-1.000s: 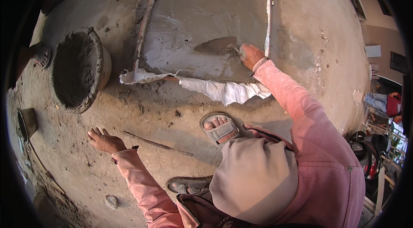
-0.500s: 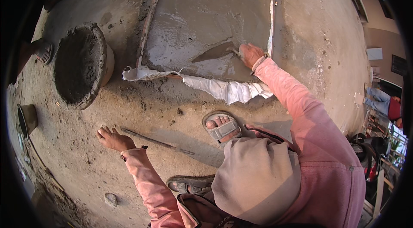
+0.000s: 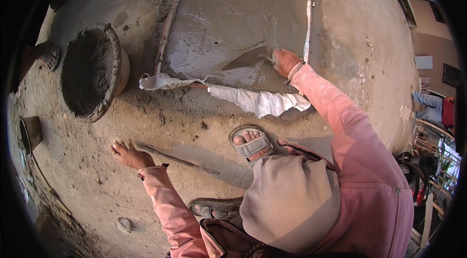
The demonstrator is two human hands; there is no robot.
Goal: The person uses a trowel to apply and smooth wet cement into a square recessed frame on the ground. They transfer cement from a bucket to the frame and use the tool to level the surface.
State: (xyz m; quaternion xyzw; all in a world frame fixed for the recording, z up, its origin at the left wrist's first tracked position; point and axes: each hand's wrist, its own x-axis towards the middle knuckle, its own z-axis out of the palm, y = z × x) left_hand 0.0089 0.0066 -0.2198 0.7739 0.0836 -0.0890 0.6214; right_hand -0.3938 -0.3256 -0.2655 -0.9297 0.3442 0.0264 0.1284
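My right hand (image 3: 286, 63) grips a trowel (image 3: 245, 59) that lies on wet grey cement (image 3: 209, 14) inside a frame (image 3: 308, 14), near its near right corner. Torn white sheeting (image 3: 255, 102) hangs along the frame's near edge. My left hand (image 3: 129, 156) is open near the ground, fingers apart, next to a thin rod (image 3: 180, 159) lying on the dirty concrete.
A large cement-coated tub (image 3: 120, 70) stands left of the frame, a bucket (image 3: 30, 134) beyond it. Another person's foot (image 3: 47, 57) is at the left; a seated person (image 3: 435, 109) is at the right. My sandalled foot (image 3: 250, 143) is below the frame, a stone (image 3: 124, 225) at lower left.
My left hand has moved right and slightly up toward the rod. My right hand with the trowel has shifted slightly. The view has also shifted a little.
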